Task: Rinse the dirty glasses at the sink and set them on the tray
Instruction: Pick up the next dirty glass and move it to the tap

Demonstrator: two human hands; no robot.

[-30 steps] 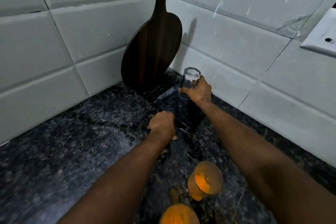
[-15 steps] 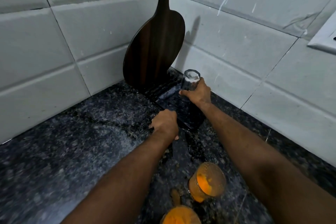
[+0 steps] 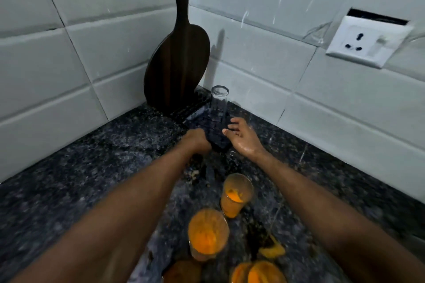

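A clear rinsed glass (image 3: 218, 104) stands upside down at the far end of a dark tray (image 3: 219, 141) in the counter's corner. My right hand (image 3: 241, 139) hovers just short of the glass, wet, fingers spread, holding nothing. My left hand (image 3: 195, 141) grips the tray's near left edge with curled fingers. Several glasses smeared with orange residue stand nearer to me: one upright glass (image 3: 235, 194), a second dirty glass (image 3: 208, 233) in front of it, and more at the bottom edge.
A dark wooden paddle board (image 3: 178, 60) leans in the tiled corner behind the tray. A white wall socket (image 3: 365, 43) sits on the right wall. The dark speckled granite counter (image 3: 92, 167) spreads to the left and right.
My right hand let go of the upturned glass and drew back with its fingers spread. The left hand kept its hold on the tray's edge. The view tilted, so more dirty glasses show.
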